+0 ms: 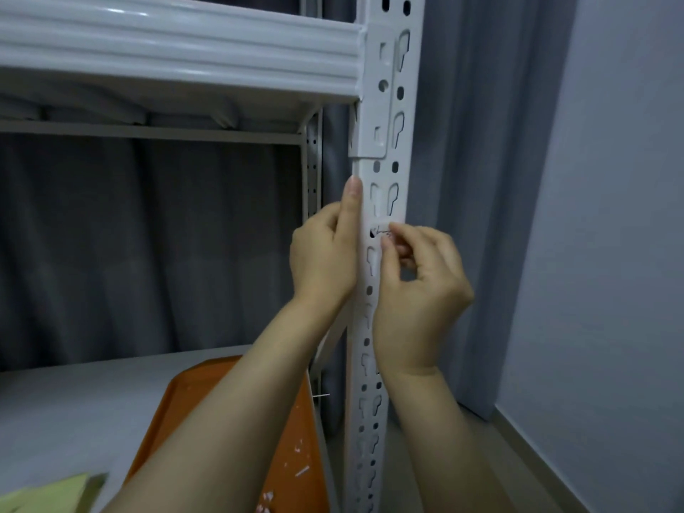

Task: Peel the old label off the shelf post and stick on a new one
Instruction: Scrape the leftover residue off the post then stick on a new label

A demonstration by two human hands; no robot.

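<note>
Label (379, 226) crosswise on post (385, 172) (upright)

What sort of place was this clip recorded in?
Probably a storage corner of an indoor room, perhaps a stockroom: a white slotted metal shelf post and shelf beam, grey curtains hanging behind, and an orange tray on the lower shelf.

Two bare hands, left hand (325, 253) and right hand (422, 286); two white slotted metal shelf posts, front post (386, 175) and rear post (307, 187); one small white handwritten label (381, 227); one orange plastic tray (185, 394), lower centre.
</note>
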